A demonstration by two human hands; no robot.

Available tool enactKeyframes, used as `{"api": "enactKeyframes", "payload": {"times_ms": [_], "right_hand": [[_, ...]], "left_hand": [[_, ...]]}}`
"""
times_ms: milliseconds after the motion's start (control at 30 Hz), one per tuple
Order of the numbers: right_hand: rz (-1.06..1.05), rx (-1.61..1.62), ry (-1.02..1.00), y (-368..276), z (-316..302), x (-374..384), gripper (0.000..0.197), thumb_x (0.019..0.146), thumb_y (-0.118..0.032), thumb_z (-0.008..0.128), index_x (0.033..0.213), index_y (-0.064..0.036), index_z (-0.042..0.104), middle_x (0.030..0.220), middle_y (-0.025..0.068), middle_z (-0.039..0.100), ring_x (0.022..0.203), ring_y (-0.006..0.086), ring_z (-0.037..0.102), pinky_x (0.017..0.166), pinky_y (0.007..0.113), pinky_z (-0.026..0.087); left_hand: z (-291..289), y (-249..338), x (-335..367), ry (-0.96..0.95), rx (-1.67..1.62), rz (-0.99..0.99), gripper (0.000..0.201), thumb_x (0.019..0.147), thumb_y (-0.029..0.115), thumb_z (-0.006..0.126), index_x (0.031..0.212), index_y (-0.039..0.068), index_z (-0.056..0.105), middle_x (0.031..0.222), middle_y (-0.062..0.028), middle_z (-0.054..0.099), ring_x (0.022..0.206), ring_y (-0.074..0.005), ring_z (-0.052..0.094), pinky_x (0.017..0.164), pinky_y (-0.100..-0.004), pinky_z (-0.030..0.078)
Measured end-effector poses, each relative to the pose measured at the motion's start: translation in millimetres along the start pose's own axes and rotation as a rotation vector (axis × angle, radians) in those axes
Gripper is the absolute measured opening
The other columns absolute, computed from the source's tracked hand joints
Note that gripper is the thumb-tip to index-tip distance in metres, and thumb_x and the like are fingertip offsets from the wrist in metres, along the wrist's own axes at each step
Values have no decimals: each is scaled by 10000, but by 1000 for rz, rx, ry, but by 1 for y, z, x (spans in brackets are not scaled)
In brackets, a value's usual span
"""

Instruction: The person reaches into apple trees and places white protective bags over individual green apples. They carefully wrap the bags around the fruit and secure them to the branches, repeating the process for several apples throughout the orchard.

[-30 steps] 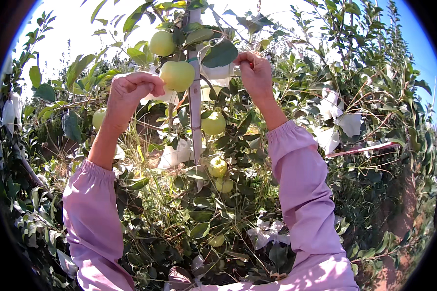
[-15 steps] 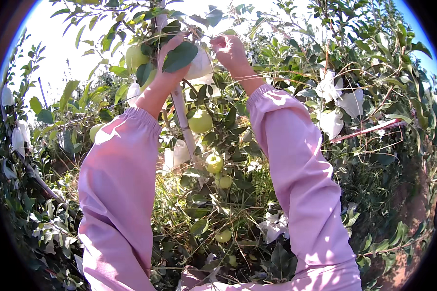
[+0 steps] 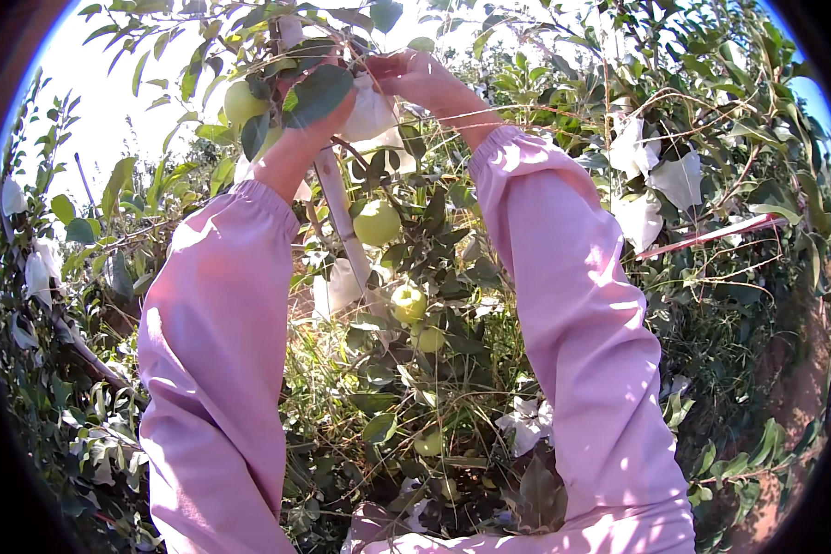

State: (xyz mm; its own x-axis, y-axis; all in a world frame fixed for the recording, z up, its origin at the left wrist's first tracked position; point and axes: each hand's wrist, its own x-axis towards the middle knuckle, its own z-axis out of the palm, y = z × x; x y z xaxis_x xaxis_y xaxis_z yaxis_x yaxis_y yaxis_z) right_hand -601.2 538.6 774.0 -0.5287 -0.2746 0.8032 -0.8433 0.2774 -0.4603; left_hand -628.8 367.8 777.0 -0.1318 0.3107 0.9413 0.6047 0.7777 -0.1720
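Observation:
A white fruit bag (image 3: 371,113) hangs among the branches at upper centre, bulging below its gathered top. My right hand (image 3: 422,81) is closed at that top, thumb and fingers pinched together on the bag. Against the bag's left side is my left hand (image 3: 342,113). A broad green leaf (image 3: 319,96) covers most of its fingers, so their grip is hidden. Left of this hand hangs a pale green apple (image 3: 244,103). Another green apple (image 3: 377,222) hangs below the bag, beside a slanting pale pole (image 3: 342,208).
More green apples (image 3: 408,303) hang lower down. White bags (image 3: 637,222) hang in the foliage at right, near a reddish strip (image 3: 711,236). Another white bag (image 3: 338,288) is behind the pole. Thin dry stems cross in front of my right wrist. Bare soil (image 3: 785,434) shows at lower right.
My right hand has moved left to the bag's top, closer to my left hand. The view has shifted slightly, and the leaf now hides more of my left fingers.

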Motion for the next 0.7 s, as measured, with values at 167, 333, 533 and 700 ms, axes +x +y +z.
{"api": "enactKeyframes", "payload": {"times_ms": [167,333,533,700], "right_hand": [[-41,-94,-49,-11,-4,-3,439,768,-80,636,1190,-4,541,1059,106,627,959,185,585,869,288,440],[72,-533,-148,-51,6,0,422,758,-151,620,1141,14,560,1009,112,635,875,173,595,788,274,454],[-38,-285,96,-6,9,0,377,753,-102,645,1085,48,546,858,85,628,742,136,580,653,255,457],[162,572,608,18,42,-14,314,741,-14,665,1030,19,548,794,51,606,630,90,543,536,212,436]], "left_hand": [[15,-11,12,-27,-238,-85,494,741,195,539,1197,23,458,871,-131,622,820,-284,610,728,-389,470],[3,-40,8,-10,-79,162,418,723,201,578,1114,68,511,906,-87,616,814,-249,601,699,-328,476],[9,-42,12,-47,-1105,-70,318,763,205,588,1058,89,559,797,-18,567,736,-138,570,657,-249,454],[-34,-26,14,-311,-921,-378,261,836,250,533,1029,89,607,804,12,561,730,-86,551,627,-222,437]]}}
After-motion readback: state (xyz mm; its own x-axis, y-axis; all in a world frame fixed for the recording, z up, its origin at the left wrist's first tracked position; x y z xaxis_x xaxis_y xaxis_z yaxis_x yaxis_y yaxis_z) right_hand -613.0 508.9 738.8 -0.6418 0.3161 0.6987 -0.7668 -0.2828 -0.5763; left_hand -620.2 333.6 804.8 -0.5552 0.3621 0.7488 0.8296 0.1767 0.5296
